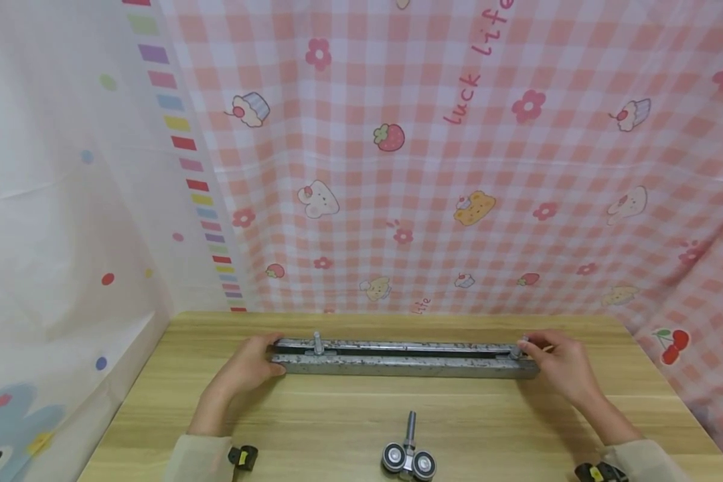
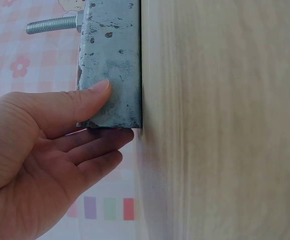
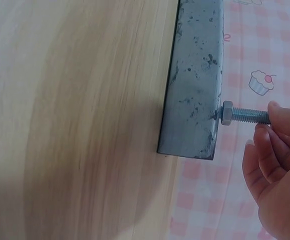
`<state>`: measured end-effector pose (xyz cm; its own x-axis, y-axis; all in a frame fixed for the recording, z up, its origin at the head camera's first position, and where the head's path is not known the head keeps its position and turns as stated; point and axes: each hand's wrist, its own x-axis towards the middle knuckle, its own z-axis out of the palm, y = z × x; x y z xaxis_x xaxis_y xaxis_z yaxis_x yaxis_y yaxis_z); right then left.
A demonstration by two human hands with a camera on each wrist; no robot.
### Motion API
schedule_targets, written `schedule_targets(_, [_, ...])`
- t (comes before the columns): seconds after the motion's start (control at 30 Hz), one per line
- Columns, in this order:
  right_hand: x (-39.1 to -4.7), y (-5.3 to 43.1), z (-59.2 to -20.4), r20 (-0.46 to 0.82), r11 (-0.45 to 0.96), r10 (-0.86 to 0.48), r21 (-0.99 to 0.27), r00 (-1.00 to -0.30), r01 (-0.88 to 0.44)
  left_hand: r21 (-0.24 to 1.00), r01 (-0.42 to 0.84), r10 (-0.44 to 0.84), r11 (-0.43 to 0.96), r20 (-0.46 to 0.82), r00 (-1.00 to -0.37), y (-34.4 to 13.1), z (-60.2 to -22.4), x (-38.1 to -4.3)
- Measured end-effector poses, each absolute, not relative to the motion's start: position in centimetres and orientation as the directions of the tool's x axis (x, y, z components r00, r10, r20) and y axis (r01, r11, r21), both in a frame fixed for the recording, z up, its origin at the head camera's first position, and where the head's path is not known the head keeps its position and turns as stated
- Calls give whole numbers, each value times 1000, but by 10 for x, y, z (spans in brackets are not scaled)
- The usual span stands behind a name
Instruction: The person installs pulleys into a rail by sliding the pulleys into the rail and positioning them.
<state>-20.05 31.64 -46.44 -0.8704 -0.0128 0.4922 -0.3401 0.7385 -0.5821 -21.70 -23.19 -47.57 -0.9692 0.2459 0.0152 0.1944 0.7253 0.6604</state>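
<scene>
A grey metal track point(image 1: 404, 367) with a slot along its top lies across the table, its surface chipped. My left hand point(image 1: 254, 365) grips the track's left end, the thumb point(image 2: 97, 95) on the near face and fingers round the end. Out of the slot near that end stands a threaded bolt point(image 1: 318, 344). At the right end my right hand point(image 1: 561, 365) pinches the tip of a second bolt point(image 3: 250, 116) between thumb and fingers. A hex nut point(image 3: 227, 113) sits on this bolt at the track's top edge. The lower parts of both bolts are hidden inside the track.
A roller trolley point(image 1: 408, 458) with black-rimmed wheels and an upright bolt rests on the wooden table point(image 1: 325, 428), nearer the front edge. Behind the table hangs a pink checked cloth point(image 1: 434, 201). Another, white cloth point(image 1: 66, 201) hangs at the left.
</scene>
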Motion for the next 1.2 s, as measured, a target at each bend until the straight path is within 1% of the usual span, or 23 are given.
schedule_targets(0.93, [-204, 299, -465, 488, 739, -34, -576, -872, -351, 664, 181, 239, 726, 4, -971, -231, -476, -217])
schedule_targets(1.2, [-206, 292, -465, 492, 733, -65, -566, -868, -376, 676, 171, 236, 717, -4, -972, -231, -477, -218])
